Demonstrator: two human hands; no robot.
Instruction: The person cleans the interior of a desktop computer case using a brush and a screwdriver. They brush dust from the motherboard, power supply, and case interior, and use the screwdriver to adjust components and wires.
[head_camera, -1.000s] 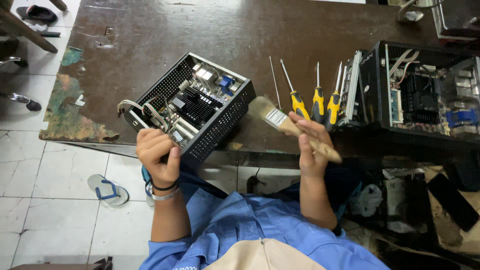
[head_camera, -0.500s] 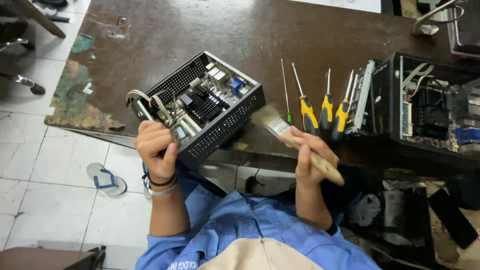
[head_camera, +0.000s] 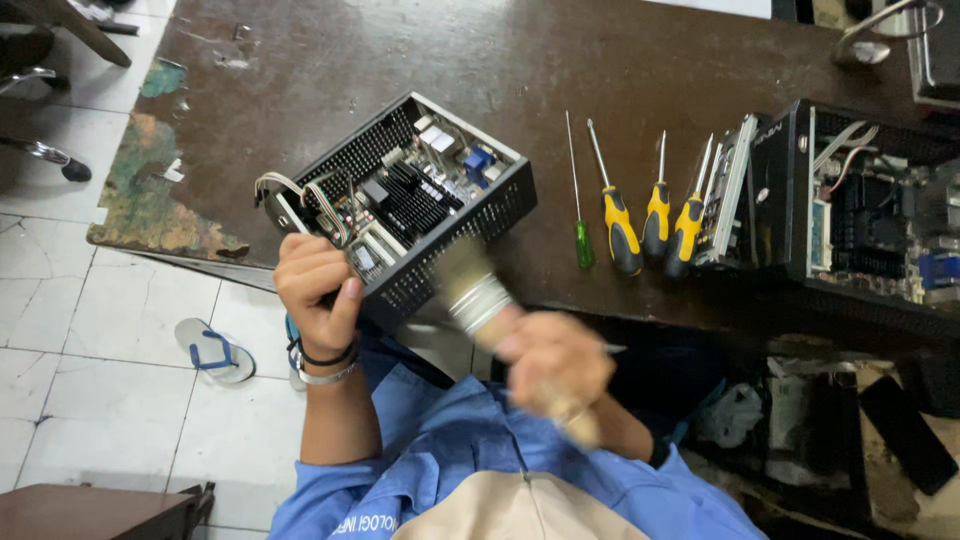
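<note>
An open black perforated-metal computer case is clasped at its near corner by the left hand on the dark brown worktop; a blurred wooden-handled paintbrush is gripped in the right hand.

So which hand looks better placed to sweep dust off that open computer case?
The right hand: it grips the paintbrush, bristles at the small computer case. The left hand is busy gripping the case's corner.

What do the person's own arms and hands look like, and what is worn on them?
Both hands are bare, without gloves. The left hand has a thin black band and a silver-coloured bangle at the wrist; the forearm above is uncovered. The right hand is blurred, so no detail of it is clear. Light blue shirt sleeves cover the upper arms.
</note>
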